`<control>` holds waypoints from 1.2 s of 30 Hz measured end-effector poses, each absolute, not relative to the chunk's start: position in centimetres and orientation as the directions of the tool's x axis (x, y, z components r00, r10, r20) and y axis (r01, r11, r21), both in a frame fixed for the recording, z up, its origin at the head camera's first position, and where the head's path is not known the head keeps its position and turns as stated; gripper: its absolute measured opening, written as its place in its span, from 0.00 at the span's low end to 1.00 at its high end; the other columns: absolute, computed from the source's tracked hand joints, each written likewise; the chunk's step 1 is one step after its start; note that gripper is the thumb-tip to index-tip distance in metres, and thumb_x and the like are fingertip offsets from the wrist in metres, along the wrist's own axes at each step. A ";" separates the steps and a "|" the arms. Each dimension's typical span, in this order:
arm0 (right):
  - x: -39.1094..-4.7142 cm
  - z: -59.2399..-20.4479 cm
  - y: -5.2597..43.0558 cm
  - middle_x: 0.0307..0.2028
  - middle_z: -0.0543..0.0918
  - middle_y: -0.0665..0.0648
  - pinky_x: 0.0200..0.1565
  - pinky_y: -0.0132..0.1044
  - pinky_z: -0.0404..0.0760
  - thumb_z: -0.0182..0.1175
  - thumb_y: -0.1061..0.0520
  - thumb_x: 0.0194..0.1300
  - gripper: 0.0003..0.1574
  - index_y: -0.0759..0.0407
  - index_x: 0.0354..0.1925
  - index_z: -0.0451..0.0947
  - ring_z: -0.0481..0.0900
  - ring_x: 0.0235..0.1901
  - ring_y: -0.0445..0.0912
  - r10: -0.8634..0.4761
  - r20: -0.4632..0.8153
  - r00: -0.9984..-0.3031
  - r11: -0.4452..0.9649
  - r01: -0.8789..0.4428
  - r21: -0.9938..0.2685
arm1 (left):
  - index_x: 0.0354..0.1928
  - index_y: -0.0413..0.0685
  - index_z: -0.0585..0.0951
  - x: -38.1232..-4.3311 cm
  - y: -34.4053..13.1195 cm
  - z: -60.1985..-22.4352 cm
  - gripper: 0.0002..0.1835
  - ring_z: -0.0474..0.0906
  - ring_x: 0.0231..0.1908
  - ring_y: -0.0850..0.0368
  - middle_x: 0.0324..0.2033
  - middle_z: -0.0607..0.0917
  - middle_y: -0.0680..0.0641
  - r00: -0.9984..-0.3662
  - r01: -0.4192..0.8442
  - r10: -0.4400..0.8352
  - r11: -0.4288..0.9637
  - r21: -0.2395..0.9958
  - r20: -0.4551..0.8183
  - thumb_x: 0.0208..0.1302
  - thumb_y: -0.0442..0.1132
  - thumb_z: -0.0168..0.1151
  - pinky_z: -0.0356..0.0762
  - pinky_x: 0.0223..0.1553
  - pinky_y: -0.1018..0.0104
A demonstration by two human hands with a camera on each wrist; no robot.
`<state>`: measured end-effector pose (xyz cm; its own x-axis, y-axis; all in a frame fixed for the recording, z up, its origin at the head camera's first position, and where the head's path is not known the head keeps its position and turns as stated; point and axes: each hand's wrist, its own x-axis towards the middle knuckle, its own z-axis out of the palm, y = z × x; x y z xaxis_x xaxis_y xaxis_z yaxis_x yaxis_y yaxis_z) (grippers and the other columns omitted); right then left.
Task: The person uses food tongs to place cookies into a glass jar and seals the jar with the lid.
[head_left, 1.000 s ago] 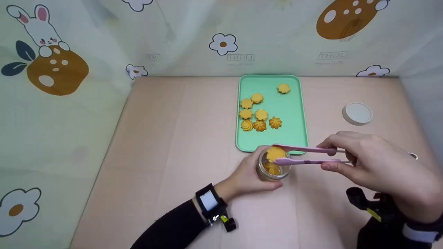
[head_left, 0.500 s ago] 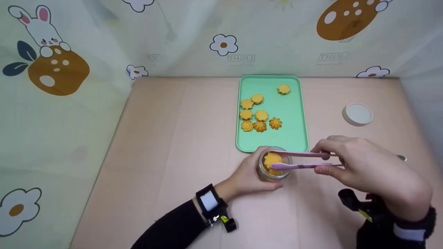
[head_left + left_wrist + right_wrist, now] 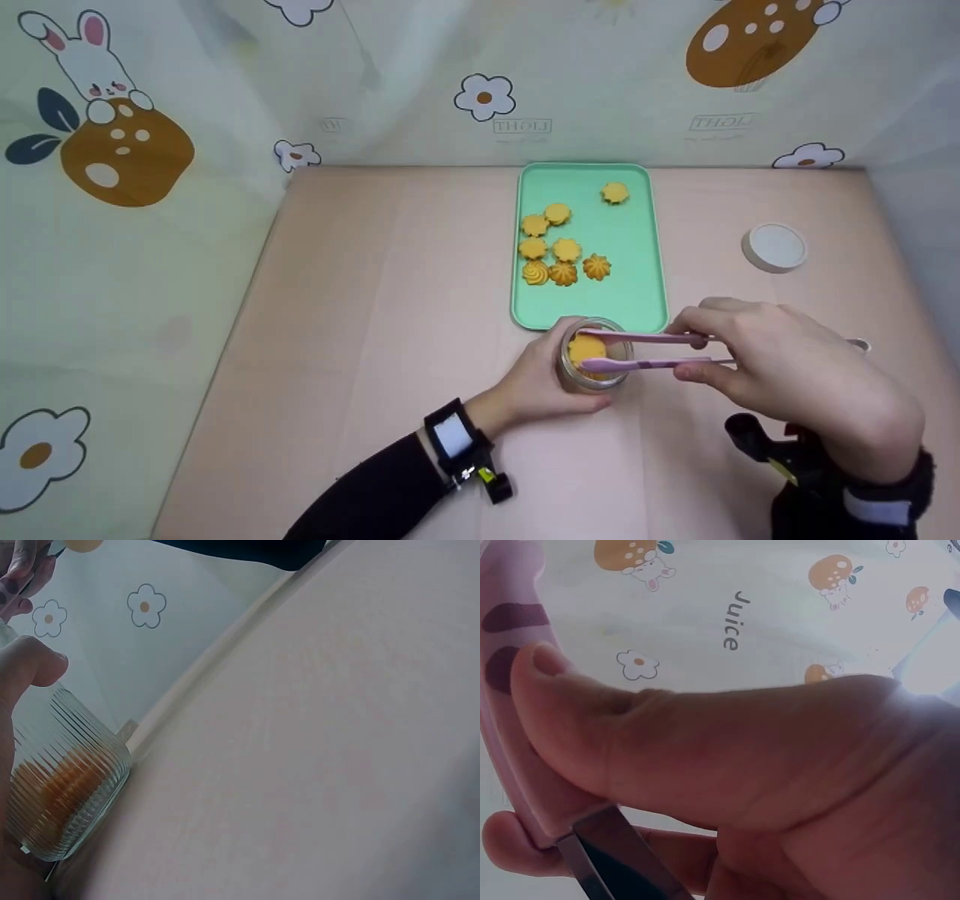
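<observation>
A ribbed clear glass jar (image 3: 97, 757) stands on the table, and my left hand (image 3: 529, 382) holds it around its side. Baked cookies show through its wall in the left wrist view. My right hand (image 3: 795, 367) grips pink-tipped metal tongs (image 3: 652, 364) between thumb and fingers. The tong tips reach into the jar's mouth, one on each side of a yellow scalloped cookie (image 3: 586, 348). Whether both tips touch that cookie cannot be made out. In the right wrist view, the thumb (image 3: 592, 727) presses along the pink tong arm.
Behind the jar lies a mint green tray (image 3: 630, 292) with several flower-shaped cookies (image 3: 567, 250), mostly along its left side. A round white lid (image 3: 775, 246) rests on the table to the right. A printed curtain (image 3: 397, 90) stands along the table's back edge.
My right hand has moved left and slightly down, taking the tongs and cookie from the jar's rim down inside its mouth. The left hand and jar have stayed still.
</observation>
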<state>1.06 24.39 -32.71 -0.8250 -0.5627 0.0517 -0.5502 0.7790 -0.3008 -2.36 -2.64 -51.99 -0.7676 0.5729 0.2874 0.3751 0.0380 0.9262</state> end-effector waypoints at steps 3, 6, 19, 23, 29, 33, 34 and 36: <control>1.0 -32.7 24.4 0.37 0.80 0.35 0.33 0.41 0.78 0.84 0.52 0.60 0.19 0.42 0.46 0.86 0.74 0.33 0.37 -0.561 0.049 -0.826 0.779 -0.548 -0.305 | 0.75 0.57 0.69 -2.4 -2.7 -52.0 0.50 0.79 0.67 0.60 0.67 0.82 0.55 -0.768 0.379 0.573 0.046 0.924 0.287 0.52 0.41 0.89 0.78 0.71 0.60; 1.1 -32.6 24.3 0.38 0.81 0.36 0.35 0.41 0.80 0.84 0.51 0.61 0.19 0.43 0.48 0.87 0.75 0.34 0.38 -0.546 0.017 -0.837 0.789 -0.522 -0.324 | 0.75 0.57 0.69 -2.4 -2.6 -52.0 0.50 0.79 0.67 0.60 0.67 0.82 0.54 -0.767 0.381 0.574 0.046 0.924 0.287 0.52 0.41 0.89 0.78 0.71 0.60; 1.2 -32.5 24.7 0.42 0.84 0.40 0.34 0.39 0.81 0.82 0.50 0.63 0.22 0.46 0.53 0.87 0.76 0.35 0.37 -0.546 0.026 -0.837 0.780 -0.520 -0.349 | 0.74 0.56 0.69 -2.4 -2.7 -51.9 0.49 0.82 0.65 0.53 0.66 0.84 0.47 -0.756 0.389 0.583 0.035 0.921 0.298 0.53 0.40 0.89 0.79 0.71 0.58; 1.2 -32.6 25.2 0.41 0.82 0.40 0.30 0.34 0.77 0.84 0.52 0.60 0.24 0.47 0.53 0.87 0.73 0.32 0.34 -0.565 0.109 -0.818 0.749 -0.563 -0.350 | 0.74 0.57 0.69 -2.4 -2.7 -52.1 0.50 0.81 0.65 0.55 0.65 0.84 0.47 -0.761 0.390 0.580 0.050 0.919 0.291 0.53 0.41 0.89 0.78 0.71 0.58; 0.8 -32.6 26.0 0.38 0.80 0.40 0.25 0.24 0.67 0.85 0.56 0.55 0.27 0.49 0.53 0.87 0.67 0.27 0.30 -0.569 0.305 -0.764 0.679 -0.645 -0.350 | 0.75 0.57 0.69 -2.5 -2.6 -52.2 0.49 0.80 0.66 0.57 0.67 0.82 0.53 -0.765 0.389 0.576 0.056 0.919 0.289 0.53 0.43 0.89 0.78 0.71 0.59; 0.4 -32.5 26.3 0.38 0.80 0.42 0.25 0.23 0.66 0.86 0.57 0.53 0.30 0.51 0.54 0.87 0.67 0.27 0.32 -0.535 0.341 -0.773 0.702 -0.632 -0.328 | 0.74 0.55 0.70 -2.5 -2.7 -52.2 0.48 0.80 0.66 0.53 0.65 0.83 0.49 -0.764 0.400 0.574 0.059 0.915 0.297 0.54 0.44 0.88 0.77 0.72 0.58; 0.3 -32.4 26.3 0.38 0.80 0.43 0.24 0.23 0.65 0.86 0.58 0.52 0.31 0.51 0.54 0.87 0.67 0.27 0.33 -0.523 0.342 -0.781 0.713 -0.621 -0.326 | 0.73 0.54 0.70 -2.5 -2.7 -52.2 0.48 0.80 0.66 0.53 0.65 0.84 0.48 -0.763 0.401 0.573 0.058 0.914 0.298 0.54 0.44 0.88 0.76 0.73 0.58; -0.1 -32.4 26.3 0.38 0.81 0.45 0.24 0.24 0.65 0.87 0.60 0.51 0.33 0.53 0.55 0.87 0.68 0.26 0.34 -0.501 0.344 -0.794 0.732 -0.601 -0.322 | 0.73 0.54 0.71 -2.5 -2.6 -52.2 0.48 0.81 0.66 0.53 0.65 0.84 0.47 -0.763 0.400 0.572 0.054 0.915 0.300 0.53 0.44 0.88 0.76 0.73 0.57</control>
<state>-0.08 26.35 -32.40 -0.7941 -0.5010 0.3440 -0.6010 0.7315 -0.3219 -2.46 -2.65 -52.17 -0.7633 0.5720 0.3003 0.4001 0.0536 0.9149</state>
